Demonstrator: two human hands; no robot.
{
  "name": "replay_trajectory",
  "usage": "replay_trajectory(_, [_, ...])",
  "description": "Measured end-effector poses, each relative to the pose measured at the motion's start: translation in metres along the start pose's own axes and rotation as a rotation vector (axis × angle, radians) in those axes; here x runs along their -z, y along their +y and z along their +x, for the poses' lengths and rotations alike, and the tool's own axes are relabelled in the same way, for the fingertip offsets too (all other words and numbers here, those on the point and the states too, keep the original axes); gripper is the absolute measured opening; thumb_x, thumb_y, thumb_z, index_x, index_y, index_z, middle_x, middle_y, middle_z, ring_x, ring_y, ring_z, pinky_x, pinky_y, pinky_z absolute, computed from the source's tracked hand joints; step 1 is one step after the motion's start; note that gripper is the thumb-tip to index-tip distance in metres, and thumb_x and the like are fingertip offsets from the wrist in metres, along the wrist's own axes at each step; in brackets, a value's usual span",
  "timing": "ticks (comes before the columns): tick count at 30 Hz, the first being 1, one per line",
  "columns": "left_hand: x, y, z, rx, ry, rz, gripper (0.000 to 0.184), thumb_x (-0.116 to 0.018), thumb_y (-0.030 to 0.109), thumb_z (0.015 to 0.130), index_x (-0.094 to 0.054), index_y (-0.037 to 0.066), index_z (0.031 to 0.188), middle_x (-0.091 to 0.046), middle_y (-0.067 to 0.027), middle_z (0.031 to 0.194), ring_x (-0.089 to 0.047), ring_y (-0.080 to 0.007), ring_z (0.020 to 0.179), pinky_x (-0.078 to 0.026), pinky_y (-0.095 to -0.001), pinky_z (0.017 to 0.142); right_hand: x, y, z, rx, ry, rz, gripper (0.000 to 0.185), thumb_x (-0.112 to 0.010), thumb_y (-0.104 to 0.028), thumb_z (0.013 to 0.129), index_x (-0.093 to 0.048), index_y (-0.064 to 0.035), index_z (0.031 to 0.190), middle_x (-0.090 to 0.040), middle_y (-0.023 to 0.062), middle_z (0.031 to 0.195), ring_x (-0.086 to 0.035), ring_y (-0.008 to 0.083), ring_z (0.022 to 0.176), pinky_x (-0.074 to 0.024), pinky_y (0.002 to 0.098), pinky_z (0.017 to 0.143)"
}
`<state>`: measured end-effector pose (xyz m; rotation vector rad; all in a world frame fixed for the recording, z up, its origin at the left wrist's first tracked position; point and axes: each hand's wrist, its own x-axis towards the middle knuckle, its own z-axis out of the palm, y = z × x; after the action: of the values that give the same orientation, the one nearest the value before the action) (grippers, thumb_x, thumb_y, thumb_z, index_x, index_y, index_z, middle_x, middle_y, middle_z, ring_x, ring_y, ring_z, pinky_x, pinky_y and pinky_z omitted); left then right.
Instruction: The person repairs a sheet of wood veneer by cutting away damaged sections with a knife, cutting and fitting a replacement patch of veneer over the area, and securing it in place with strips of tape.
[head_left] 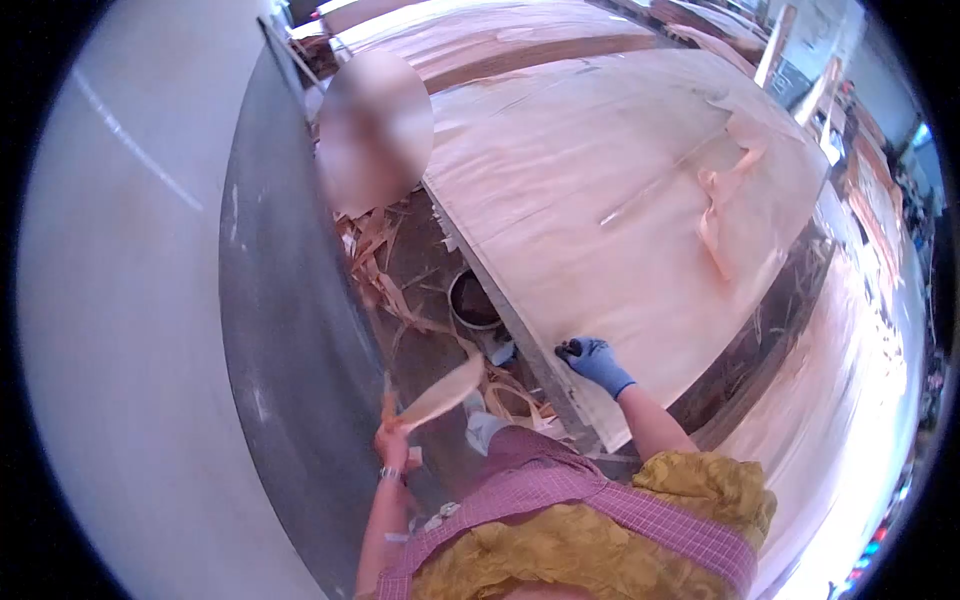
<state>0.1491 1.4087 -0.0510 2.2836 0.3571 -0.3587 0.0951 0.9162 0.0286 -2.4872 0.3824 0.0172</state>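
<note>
My left hand [392, 446], bare, is closed around the end of a pale wood veneer strip [442, 394], held low over the floor beside the stack. My right hand [597, 364] wears a blue glove with dark fingertips. Its fingers are curled together at the near left edge of a large veneer sheet [600, 200]; whatever they pinch, if anything, is hidden. The sheet lies on top of a wide flat stack. A torn, curling veneer piece [722, 205] rests on its far right part.
A round bucket [474, 300] stands on the floor left of the stack, among veneer scraps [375, 260]. A long grey panel [290, 300] runs along the left. More veneer sheets [540, 35] lie beyond, and others at right. A blurred oval covers the stack's far left corner.
</note>
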Motion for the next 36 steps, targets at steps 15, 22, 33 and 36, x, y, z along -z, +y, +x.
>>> replay_trajectory(15, [0.073, 0.436, 0.433, 0.091, -0.505, -1.014, 0.046, -0.062, 0.047, 0.093, -0.053, 0.008, 0.117, -0.059, -0.0096, 0.109, -0.061, -0.0213, 0.091, -0.052, -0.0376, 0.076, -0.046, -0.316, 0.341, 0.394, 0.004, 0.933, 0.025, -0.074, -0.015, 0.087, -0.063, 0.0009, 0.103, -0.069, 0.0086, 0.096, -0.057, 0.0071, 0.086, -0.0508, 0.0288, 0.076])
replay_trajectory(22, [0.036, 0.583, 0.578, 0.093, -0.587, -1.162, 0.037, -0.06, 0.035, 0.095, -0.047, 0.006, 0.116, -0.058, -0.0137, 0.11, -0.062, -0.029, 0.095, -0.053, -0.0445, 0.08, -0.06, -0.382, 0.489, 0.381, -0.144, 1.23, 0.03, -0.072, -0.018, 0.09, -0.059, -0.001, 0.112, -0.064, 0.0035, 0.103, -0.056, 0.0086, 0.093, -0.0488, 0.0279, 0.085])
replay_trajectory(33, [-0.049, 0.725, 0.753, 0.037, -0.849, -0.854, 0.029, -0.06, 0.028, 0.096, -0.052, 0.005, 0.113, -0.063, -0.0116, 0.102, -0.065, -0.0247, 0.086, -0.055, -0.0375, 0.073, -0.047, -0.398, 0.666, -0.027, -0.102, 1.0, 0.015, -0.064, -0.012, 0.091, -0.065, -0.0011, 0.1, -0.066, 0.0027, 0.084, -0.056, 0.0084, 0.073, -0.0484, 0.0282, 0.066])
replay_trajectory(36, [-0.081, 0.742, 0.78, -0.249, -0.801, -0.478, 0.033, -0.062, 0.027, 0.093, -0.054, 0.006, 0.117, -0.065, -0.0102, 0.1, -0.066, -0.0248, 0.08, -0.054, -0.0367, 0.075, -0.015, -0.405, 0.672, -0.081, -0.112, 0.878, 0.013, -0.059, -0.01, 0.092, -0.065, 0.0003, 0.098, -0.064, 0.0009, 0.077, -0.056, 0.0094, 0.065, -0.0479, 0.0285, 0.06])
